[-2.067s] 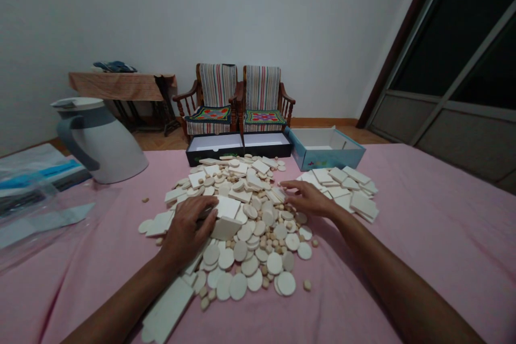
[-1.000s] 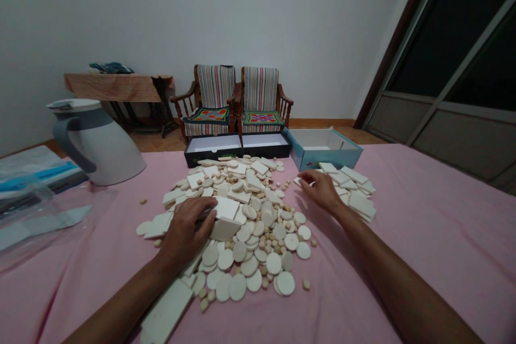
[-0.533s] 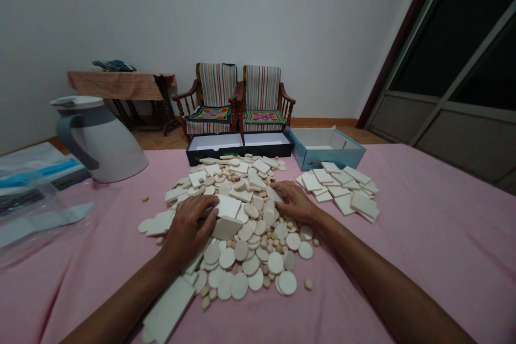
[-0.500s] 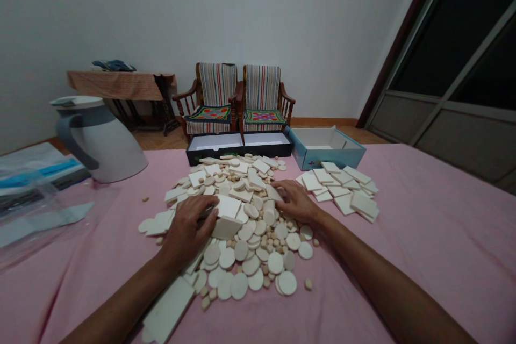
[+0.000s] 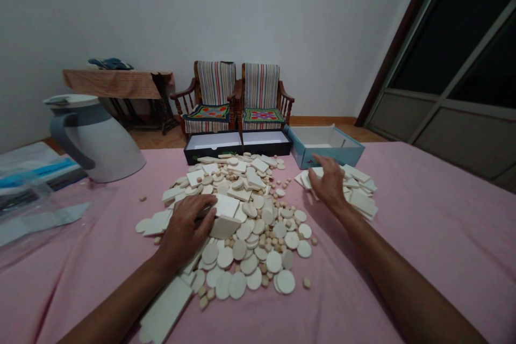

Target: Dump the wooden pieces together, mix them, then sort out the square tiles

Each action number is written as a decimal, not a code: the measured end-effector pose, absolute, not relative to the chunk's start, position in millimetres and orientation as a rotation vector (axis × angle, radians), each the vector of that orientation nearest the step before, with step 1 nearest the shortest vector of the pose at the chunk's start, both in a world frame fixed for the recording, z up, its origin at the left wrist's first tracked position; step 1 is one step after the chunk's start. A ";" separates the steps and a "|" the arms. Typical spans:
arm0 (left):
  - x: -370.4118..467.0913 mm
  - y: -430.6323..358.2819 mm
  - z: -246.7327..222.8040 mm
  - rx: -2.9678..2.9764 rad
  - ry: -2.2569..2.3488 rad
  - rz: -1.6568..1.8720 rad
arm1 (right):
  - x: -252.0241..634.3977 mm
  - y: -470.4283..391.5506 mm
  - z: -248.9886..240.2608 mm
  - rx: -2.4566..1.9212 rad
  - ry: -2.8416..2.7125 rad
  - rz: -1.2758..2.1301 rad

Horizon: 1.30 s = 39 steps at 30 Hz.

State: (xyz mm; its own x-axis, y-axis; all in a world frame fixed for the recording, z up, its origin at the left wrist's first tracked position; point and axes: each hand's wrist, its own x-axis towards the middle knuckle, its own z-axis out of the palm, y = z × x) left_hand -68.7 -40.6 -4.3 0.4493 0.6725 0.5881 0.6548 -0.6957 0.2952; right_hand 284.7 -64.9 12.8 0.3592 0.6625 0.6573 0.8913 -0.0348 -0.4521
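Note:
My left hand (image 5: 187,228) is closed on white square wooden tiles (image 5: 226,207) at the left middle of a heap of loose pieces; the curled fingers partly hide how many it grips. My right hand (image 5: 328,180) is over a separate pile of square tiles (image 5: 363,201), its thumb and fingers apart. The palm covers part of that pile. Round wooden discs (image 5: 237,285) and small wooden cubes (image 5: 264,239) are spread in front of and beside my left hand. Long flat pieces (image 5: 167,306) lie under my left forearm.
Two black trays (image 5: 213,153) and a light blue box (image 5: 330,158) stand behind the heap. A white jug (image 5: 108,145) with a grey handle and clear plastic packaging (image 5: 44,226) are at the left. A pink cloth (image 5: 427,209) covers the surface; two armchairs (image 5: 262,91) stand beyond it.
My right hand has moved right from the central heap, where it held a tile, to the square-tile pile, and its fingers have parted. My left hand keeps its hold.

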 end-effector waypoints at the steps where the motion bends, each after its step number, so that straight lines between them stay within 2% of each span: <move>1: -68.7 -40.5 -4.5 2.651 1.216 1.094 | 276.1 -66.0 13.8 -1.696 -1.457 -0.217; 4: -69.0 -40.4 -4.8 2.654 1.212 1.088 | 245.0 -71.3 17.3 -1.569 -1.637 0.145; 7: -68.9 -40.3 -4.7 2.660 1.210 1.085 | 217.8 -79.3 18.7 -1.590 -1.712 0.273; 15: -69.9 -40.6 -4.8 2.654 1.205 1.095 | 189.2 -89.2 7.5 -1.637 -1.716 0.295; 21: -69.8 -40.3 -5.7 2.660 1.199 1.106 | 207.1 -84.1 23.0 -1.602 -1.540 0.335; 23: -69.4 -40.2 -6.0 2.654 1.201 1.101 | 231.1 -79.4 27.0 -1.624 -1.451 0.258; 29: -68.7 -40.5 -4.6 2.641 1.200 1.084 | 321.9 -64.7 15.6 -1.831 -1.037 -0.259; 32: -69.3 -41.2 -4.4 2.644 1.199 1.081 | 334.8 -62.6 8.4 -1.804 -0.975 -0.381; 34: -69.7 -41.6 -4.5 2.645 1.203 1.087 | 322.8 -62.5 7.6 -1.737 -1.087 -0.339; 39: -68.7 -41.0 -5.2 2.641 1.204 1.091 | 253.9 -57.9 13.1 -1.527 -1.582 0.059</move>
State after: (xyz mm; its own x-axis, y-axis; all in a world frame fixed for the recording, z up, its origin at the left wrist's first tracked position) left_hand -68.7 -41.0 -5.2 0.4508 0.6756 0.5833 0.6469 -0.6976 0.3080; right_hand 253.9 -57.9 13.1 0.1772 0.8148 0.5520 0.7716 0.2331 -0.5918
